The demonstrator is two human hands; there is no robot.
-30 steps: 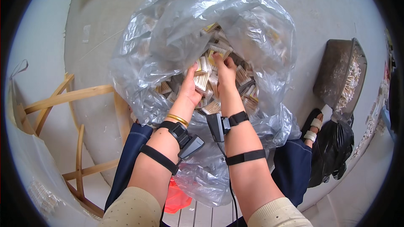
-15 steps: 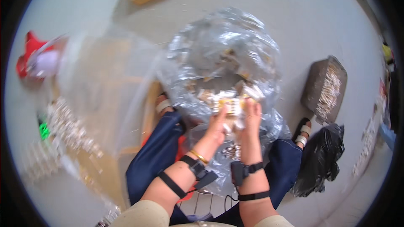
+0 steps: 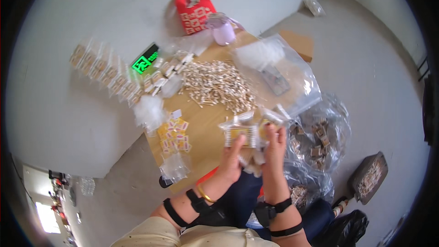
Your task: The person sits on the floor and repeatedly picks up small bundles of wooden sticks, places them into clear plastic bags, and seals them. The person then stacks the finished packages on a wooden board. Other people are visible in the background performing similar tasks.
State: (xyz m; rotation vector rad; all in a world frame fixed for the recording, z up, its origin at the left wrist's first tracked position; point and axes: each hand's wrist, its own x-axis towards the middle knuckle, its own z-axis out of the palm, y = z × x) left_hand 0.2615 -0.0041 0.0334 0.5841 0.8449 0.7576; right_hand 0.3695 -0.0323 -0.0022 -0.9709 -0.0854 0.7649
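the swab packs (image 3: 241, 136) between the left grip (image 3: 232, 161) and the right grip (image 3: 274, 148) are blurred, their number unclear, and hide part of the left grip. printing on the yellow cards (image 3: 176, 135), left of both, is too small to read. below the right grip's right side, the lower edge cuts a black bag (image 3: 346, 229).

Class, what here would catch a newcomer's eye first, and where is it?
A big heap of loose cotton swabs on the table would likely draw the eye first. Beyond it is a red bag, and to the left a glowing green sign. Nearer, the left hand and right hand hold small packs of swabs.
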